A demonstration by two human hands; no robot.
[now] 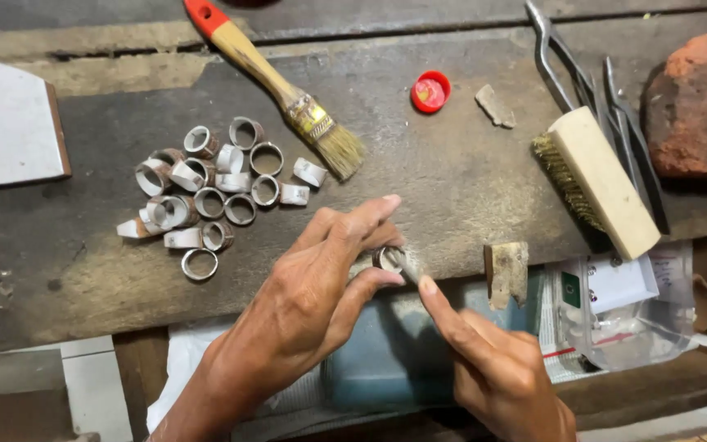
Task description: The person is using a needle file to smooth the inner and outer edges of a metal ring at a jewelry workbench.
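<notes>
Head view: ring (388, 259) at bench edge (231, 307)

The head camera looks steeply down, close over the workbench (452, 180).

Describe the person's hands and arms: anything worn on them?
Both the left hand and right hand are bare: no gloves, rings, watch or bracelet show. No sleeve reaches the visible left forearm. The nails are short.

A worn, dark wooden workbench (468, 180) under soft, even light.
</notes>
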